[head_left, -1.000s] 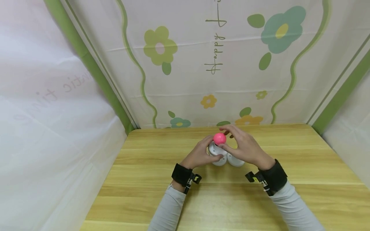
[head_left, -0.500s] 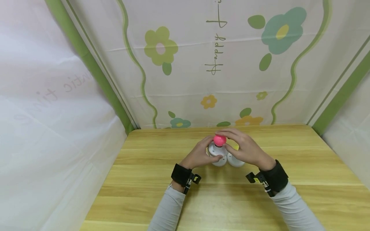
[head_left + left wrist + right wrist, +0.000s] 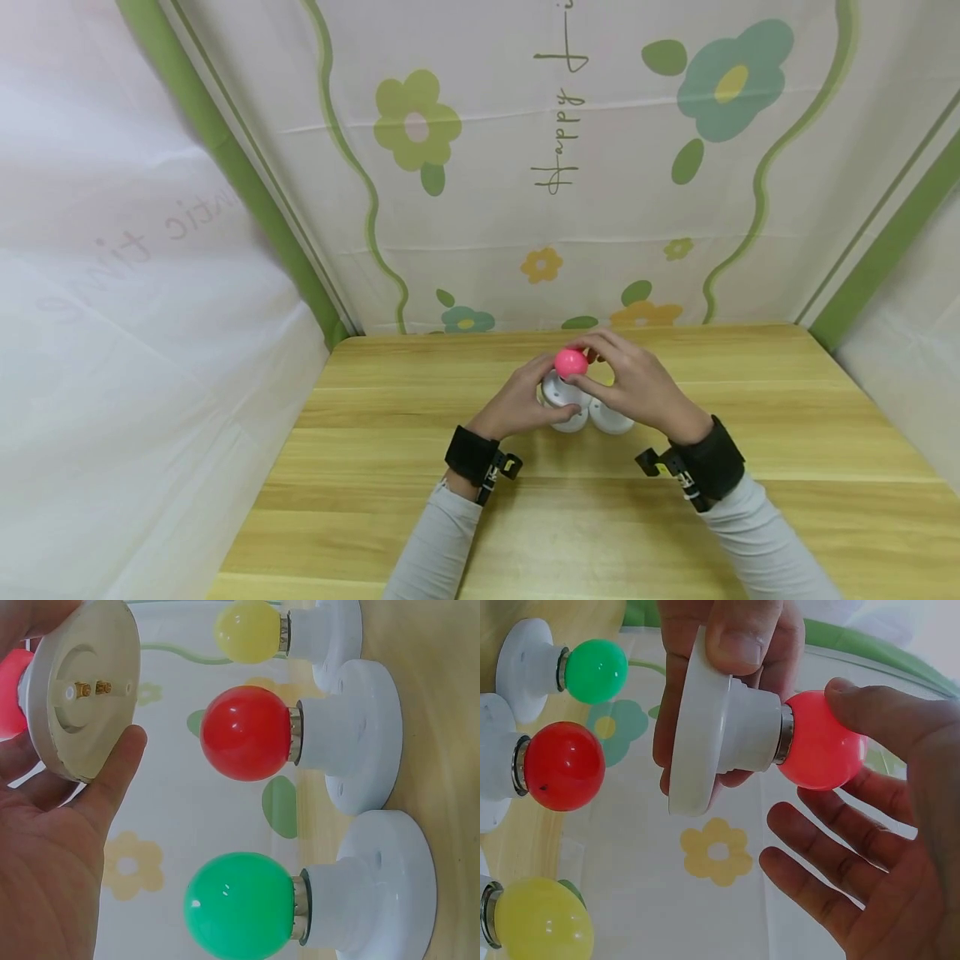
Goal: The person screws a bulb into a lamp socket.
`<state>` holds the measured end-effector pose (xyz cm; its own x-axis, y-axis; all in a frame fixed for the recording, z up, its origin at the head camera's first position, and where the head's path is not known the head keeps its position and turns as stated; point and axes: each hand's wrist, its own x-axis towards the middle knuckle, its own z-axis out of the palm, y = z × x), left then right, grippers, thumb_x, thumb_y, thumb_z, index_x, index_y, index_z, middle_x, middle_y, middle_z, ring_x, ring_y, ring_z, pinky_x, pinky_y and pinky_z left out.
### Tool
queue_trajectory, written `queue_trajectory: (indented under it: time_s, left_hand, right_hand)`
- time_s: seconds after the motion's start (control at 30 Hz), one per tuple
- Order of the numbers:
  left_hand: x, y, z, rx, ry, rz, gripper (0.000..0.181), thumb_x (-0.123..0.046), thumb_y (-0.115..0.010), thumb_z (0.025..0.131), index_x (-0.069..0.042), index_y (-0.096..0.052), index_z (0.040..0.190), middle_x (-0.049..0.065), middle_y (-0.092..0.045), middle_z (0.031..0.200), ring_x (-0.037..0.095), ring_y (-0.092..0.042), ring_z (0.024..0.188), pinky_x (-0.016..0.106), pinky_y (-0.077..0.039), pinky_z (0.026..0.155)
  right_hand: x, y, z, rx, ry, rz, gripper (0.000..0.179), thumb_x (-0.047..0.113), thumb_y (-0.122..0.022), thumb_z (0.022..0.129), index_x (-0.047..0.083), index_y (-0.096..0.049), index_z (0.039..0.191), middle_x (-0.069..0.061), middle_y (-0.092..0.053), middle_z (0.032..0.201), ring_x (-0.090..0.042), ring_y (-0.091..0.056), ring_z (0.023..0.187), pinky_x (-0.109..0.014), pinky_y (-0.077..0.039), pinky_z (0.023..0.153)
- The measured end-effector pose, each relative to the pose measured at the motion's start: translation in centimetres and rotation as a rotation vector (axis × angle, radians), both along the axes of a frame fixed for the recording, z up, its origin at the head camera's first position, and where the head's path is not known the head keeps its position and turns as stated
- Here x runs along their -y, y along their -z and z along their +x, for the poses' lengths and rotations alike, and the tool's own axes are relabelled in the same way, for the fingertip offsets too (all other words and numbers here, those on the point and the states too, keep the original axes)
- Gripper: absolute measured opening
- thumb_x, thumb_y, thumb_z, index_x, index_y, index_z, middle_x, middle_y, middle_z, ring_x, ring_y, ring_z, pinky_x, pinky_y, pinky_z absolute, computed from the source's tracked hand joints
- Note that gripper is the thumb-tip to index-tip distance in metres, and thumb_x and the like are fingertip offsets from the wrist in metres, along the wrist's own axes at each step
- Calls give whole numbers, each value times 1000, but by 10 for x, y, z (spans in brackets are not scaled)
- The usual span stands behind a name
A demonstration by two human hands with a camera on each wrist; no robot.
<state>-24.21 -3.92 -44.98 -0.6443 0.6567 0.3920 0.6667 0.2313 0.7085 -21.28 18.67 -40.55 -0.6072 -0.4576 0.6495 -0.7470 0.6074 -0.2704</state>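
Note:
My left hand [image 3: 521,396] grips the round base of a white lamp holder [image 3: 750,724], lifted above the table. A pink light bulb [image 3: 821,742] sits in the holder, its metal collar showing at the socket. My right hand [image 3: 637,379] pinches that bulb between thumb and index finger, the other fingers spread away from it. In the left wrist view, the underside of the base shows two brass terminals. Below, three more white holders stand on the table, carrying a green bulb [image 3: 240,906], a red bulb [image 3: 246,733] and a yellow bulb [image 3: 249,630].
The wooden table [image 3: 375,467] reaches back to a printed fabric wall [image 3: 480,200] with flowers. White cloth sides with green edging [image 3: 232,167] stand left and right. The three standing holders are close together, directly beneath my hands.
My right hand's fingers close round the pink bulb half a second ago, then swing back and loosen, thumb nearer the front. My left hand keeps the holder almost still.

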Motion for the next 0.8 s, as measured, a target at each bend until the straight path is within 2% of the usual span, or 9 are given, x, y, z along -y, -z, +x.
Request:
queue_trajectory:
  time_s: [0.23,0.37,0.53,0.67,0.8]
  left_hand:
    - [0,0,0,8,-10,-14,71,-15,-86,91,-13,-52,154,7,-62,147,18,-60,132,29,-53,111]
    - [0,1,0,13,-18,-13,70,-15,-85,92,-14,-52,153,7,-62,147,17,-61,132,29,-52,112]
    - [0,2,-1,13,-19,-9,74,-12,-84,91,-16,-50,156,6,-61,149,17,-60,134,30,-51,113]
    - [1,2,-1,16,-4,-7,76,-11,-84,91,-15,-48,158,7,-59,152,18,-59,135,30,-51,114]
    - [1,1,-1,19,5,-10,75,-13,-84,91,-15,-49,157,6,-59,152,18,-59,135,30,-51,114]
  right_hand:
    - [0,1,-2,17,2,7,48,23,-91,86,9,-69,126,-4,-69,120,-21,-69,95,-36,-61,75]
    - [-2,1,-2,77,-88,-5,56,17,-88,89,6,-64,138,-8,-67,133,-20,-69,106,-42,-63,84]
    - [-3,1,-2,136,-184,5,64,8,-81,94,5,-55,152,-15,-60,152,-29,-66,128,-46,-60,102]
    - [-3,0,-1,130,-199,5,57,4,-78,95,5,-60,149,-15,-63,150,-33,-62,137,-42,-55,111]
    - [-3,1,-1,103,-201,2,51,2,-79,94,2,-65,143,-15,-67,144,-34,-65,133,-45,-58,107]
